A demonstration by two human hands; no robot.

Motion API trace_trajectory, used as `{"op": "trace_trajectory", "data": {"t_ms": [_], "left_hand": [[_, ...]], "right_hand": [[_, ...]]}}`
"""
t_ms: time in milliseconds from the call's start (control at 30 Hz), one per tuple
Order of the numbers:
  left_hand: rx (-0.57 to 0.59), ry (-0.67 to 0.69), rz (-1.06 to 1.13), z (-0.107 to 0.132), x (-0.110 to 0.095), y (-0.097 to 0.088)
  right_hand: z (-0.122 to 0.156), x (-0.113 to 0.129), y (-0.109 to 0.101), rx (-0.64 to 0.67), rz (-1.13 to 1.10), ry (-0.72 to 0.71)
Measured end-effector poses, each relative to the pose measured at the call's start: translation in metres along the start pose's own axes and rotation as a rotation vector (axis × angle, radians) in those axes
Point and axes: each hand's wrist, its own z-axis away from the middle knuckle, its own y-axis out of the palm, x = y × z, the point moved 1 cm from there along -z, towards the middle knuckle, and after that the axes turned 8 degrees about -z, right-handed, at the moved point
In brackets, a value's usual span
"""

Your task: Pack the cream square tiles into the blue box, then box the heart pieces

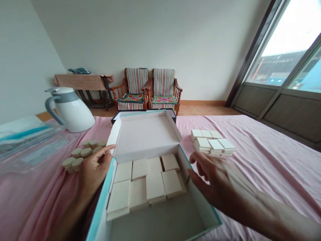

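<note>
A cardboard box (100, 205) with turquoise edges lies open in front of me, its white lid (145, 134) folded back. Pale rectangular blocks (155, 185) stand in stacks in the box's far part; the near part shows its bare bottom. At the left rim is my left hand (95, 167), index finger stretched toward the lid's corner and the other fingers bent, with nothing visible in it. My right hand (208, 174) hovers by the right wall, thumb and curved fingers apart, holding nothing. Beyond it, more stacked white blocks (215, 144) rest on the cloth.
Stacks of round pale discs (81, 153) stand left of the box. A white and grey jug (72, 110) and clear plastic packaging (32, 144) are farther left. Pink cloth (265, 150) covers the surface. Two wooden chairs (164, 85) stand by the wall.
</note>
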Motion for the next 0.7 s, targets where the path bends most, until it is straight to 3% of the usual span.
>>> {"op": "trace_trajectory", "data": {"t_ms": [33, 100, 267, 433, 567, 700], "left_hand": [[-0.006, -0.005, 0.0, 0.0, -0.002, -0.001], [-0.029, -0.012, 0.001, 0.0, -0.006, -0.003], [-0.071, -0.051, 0.034, -0.002, -0.011, -0.002], [-0.073, -0.07, 0.095, -0.005, -0.01, 0.004], [-0.003, -0.04, 0.187, -0.001, -0.018, 0.016], [0.051, 0.036, 0.301, 0.001, -0.039, 0.032]], "right_hand": [[0.002, -0.011, 0.003, -0.094, 0.014, 0.044], [0.004, -0.03, 0.01, -0.081, -0.005, 0.128], [0.001, -0.037, 0.022, 0.319, -0.277, 0.265], [0.01, -0.027, 0.023, 0.19, -0.094, 0.158], [0.025, -0.038, 0.013, 0.171, -0.09, 0.204], [0.043, -0.051, -0.005, 0.147, -0.122, 0.275]]}}
